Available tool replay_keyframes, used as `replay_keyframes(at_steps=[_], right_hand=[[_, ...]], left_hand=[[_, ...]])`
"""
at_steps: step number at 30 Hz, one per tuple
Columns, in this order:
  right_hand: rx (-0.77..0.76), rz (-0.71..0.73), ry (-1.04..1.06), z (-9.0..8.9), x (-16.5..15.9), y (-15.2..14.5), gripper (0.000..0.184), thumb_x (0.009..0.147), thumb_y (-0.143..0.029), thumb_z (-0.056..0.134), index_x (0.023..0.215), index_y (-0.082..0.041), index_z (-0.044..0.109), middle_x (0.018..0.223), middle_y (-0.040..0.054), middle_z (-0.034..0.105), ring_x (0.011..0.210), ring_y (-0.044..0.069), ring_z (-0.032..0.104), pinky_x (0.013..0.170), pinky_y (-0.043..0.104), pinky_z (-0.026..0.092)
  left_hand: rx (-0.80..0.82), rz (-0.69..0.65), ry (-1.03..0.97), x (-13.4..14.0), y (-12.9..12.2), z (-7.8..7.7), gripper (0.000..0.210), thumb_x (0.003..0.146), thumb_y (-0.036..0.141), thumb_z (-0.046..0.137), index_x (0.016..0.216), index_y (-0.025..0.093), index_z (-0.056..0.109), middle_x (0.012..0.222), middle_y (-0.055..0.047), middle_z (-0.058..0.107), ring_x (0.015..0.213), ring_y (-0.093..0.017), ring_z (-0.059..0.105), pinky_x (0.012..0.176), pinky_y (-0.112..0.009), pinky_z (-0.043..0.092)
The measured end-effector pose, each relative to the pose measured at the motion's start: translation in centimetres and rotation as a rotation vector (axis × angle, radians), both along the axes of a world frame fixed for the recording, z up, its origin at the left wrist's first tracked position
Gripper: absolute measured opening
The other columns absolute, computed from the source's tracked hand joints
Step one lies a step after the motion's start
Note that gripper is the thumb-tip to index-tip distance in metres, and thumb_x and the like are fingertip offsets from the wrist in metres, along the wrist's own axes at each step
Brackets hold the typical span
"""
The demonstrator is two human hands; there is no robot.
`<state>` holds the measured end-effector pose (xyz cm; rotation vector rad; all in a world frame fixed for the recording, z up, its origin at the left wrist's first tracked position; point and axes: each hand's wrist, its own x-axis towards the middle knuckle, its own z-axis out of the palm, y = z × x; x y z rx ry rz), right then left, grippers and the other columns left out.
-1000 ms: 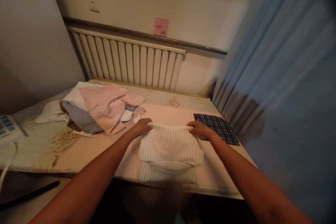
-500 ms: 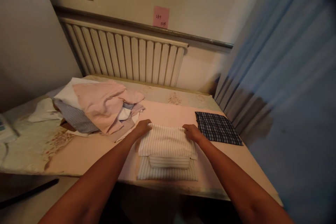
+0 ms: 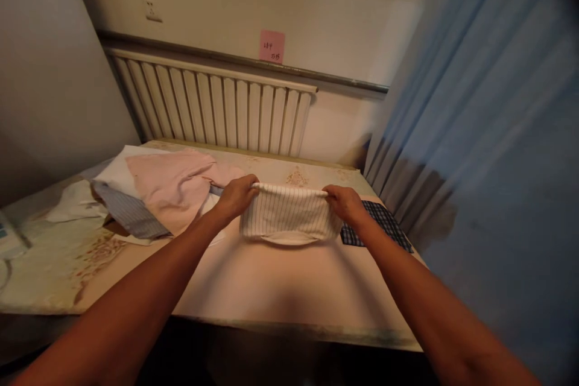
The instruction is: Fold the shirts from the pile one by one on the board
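Observation:
A white striped garment (image 3: 289,214), folded into a compact rectangle, hangs between my hands above the table. It looks like a shirt, though its collar does not show. My left hand (image 3: 240,194) is closed on its upper left corner. The upper right corner is pinched in my right hand (image 3: 346,202). The top edge is stretched straight between them, while the lower edge sags open in a shallow curve. Just beyond my right hand, a dark checked folded cloth (image 3: 389,226) lies flat, partly hidden by my wrist.
A loose heap of clothes lies left on the table (image 3: 271,289), with a pink garment (image 3: 172,184) on top and a grey striped one (image 3: 129,211) beneath. Behind stand a radiator (image 3: 217,102) and a wall with a pink note (image 3: 272,47). A blue curtain (image 3: 488,151) hangs right.
Both hands have lifted the striped garment off the table and raised it away from me. The lower folds that were spread on the surface now hang under the top edge.

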<state>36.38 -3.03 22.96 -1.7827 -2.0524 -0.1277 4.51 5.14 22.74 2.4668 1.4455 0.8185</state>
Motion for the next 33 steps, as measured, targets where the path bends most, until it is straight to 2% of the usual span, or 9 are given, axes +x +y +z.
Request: replay_keyframes(at_steps=[2,4,7,10,13,18,23,28,33], right_hand=[[0.104,0.016,-0.024,0.0,-0.4,-1.4,0.030,0.088,-0.015,0.047,0.112,-0.021,0.065,0.107,0.0056,0.069,0.100,0.021,0.059,0.085,0.027,0.038],[0.158,0.039,-0.059,-2.1,-1.0,-3.2,0.032,0.089,-0.013,0.044,0.113,-0.020,0.064,0.108,0.0076,0.068,0.101,0.022,0.058,0.088,0.029,0.038],[0.109,0.048,-0.144,-8.5,-2.4,-6.4,0.029,0.090,-0.011,0.043,0.104,-0.019,0.067,0.096,0.0086,0.068,0.092,0.022,0.058,0.084,0.031,0.039],[-0.056,0.122,-0.244,-15.5,-3.6,-9.6,0.023,0.081,-0.004,0.048,0.084,-0.020,0.065,0.080,0.0053,0.065,0.080,0.020,0.057,0.075,0.030,0.039],[-0.071,0.134,-0.154,-19.0,-4.0,-11.6,0.017,0.081,-0.008,0.051,0.081,-0.021,0.061,0.089,0.0039,0.064,0.088,0.019,0.057,0.078,0.029,0.041],[-0.014,0.065,0.018,-17.3,-4.4,-11.4,0.019,0.081,-0.008,0.050,0.088,-0.020,0.061,0.089,0.0040,0.065,0.089,0.020,0.058,0.084,0.033,0.043],[0.060,0.069,0.131,-17.5,-5.2,-9.6,0.035,0.083,-0.015,0.047,0.115,-0.019,0.060,0.119,0.0101,0.064,0.112,0.025,0.057,0.098,0.039,0.043],[-0.097,-0.331,0.437,-19.2,-2.3,-8.7,0.029,0.083,-0.022,0.043,0.100,-0.020,0.066,0.096,0.0073,0.071,0.090,0.023,0.066,0.082,0.034,0.050],[-0.212,-0.416,0.510,-19.6,-0.6,-7.5,0.026,0.079,-0.021,0.044,0.089,-0.020,0.068,0.082,0.0030,0.072,0.081,0.020,0.066,0.075,0.028,0.048]], left_hand=[[0.073,0.003,0.006,-0.7,-1.6,0.0,0.021,0.088,0.025,0.043,0.100,0.018,0.058,0.099,-0.006,0.063,0.096,-0.021,0.056,0.085,-0.031,0.039],[0.194,-0.032,0.078,-1.6,-3.4,-2.0,0.021,0.090,0.022,0.040,0.101,0.018,0.058,0.099,-0.007,0.062,0.099,-0.022,0.055,0.088,-0.033,0.039],[0.240,-0.063,0.272,-3.0,-6.3,-8.3,0.025,0.092,0.015,0.034,0.089,0.018,0.059,0.089,-0.009,0.059,0.091,-0.023,0.054,0.086,-0.038,0.039],[0.138,-0.195,0.404,-4.2,-9.3,-15.3,0.018,0.090,0.014,0.041,0.091,0.019,0.059,0.092,-0.008,0.060,0.089,-0.023,0.053,0.083,-0.038,0.041],[0.065,-0.185,0.393,-4.8,-11.7,-19.0,0.018,0.087,0.010,0.043,0.091,0.020,0.058,0.096,-0.007,0.060,0.093,-0.022,0.053,0.085,-0.037,0.043],[0.148,-0.189,0.356,-3.3,-12.8,-18.4,0.032,0.085,0.006,0.041,0.107,0.020,0.060,0.118,-0.009,0.060,0.116,-0.024,0.050,0.101,-0.042,0.038],[0.062,-0.138,0.333,-1.6,-12.1,-18.7,0.049,0.081,0.008,0.045,0.129,0.016,0.051,0.146,-0.013,0.045,0.136,-0.028,0.037,0.110,-0.046,0.031],[-0.250,0.175,0.110,-2.6,-10.4,-19.7,0.040,0.089,0.026,0.042,0.123,0.010,0.053,0.127,-0.016,0.058,0.121,-0.025,0.052,0.102,-0.039,0.038],[-0.396,0.250,0.073,-3.1,-7.4,-19.1,0.023,0.086,0.027,0.044,0.099,0.015,0.059,0.095,-0.009,0.067,0.092,-0.021,0.062,0.081,-0.031,0.044]])
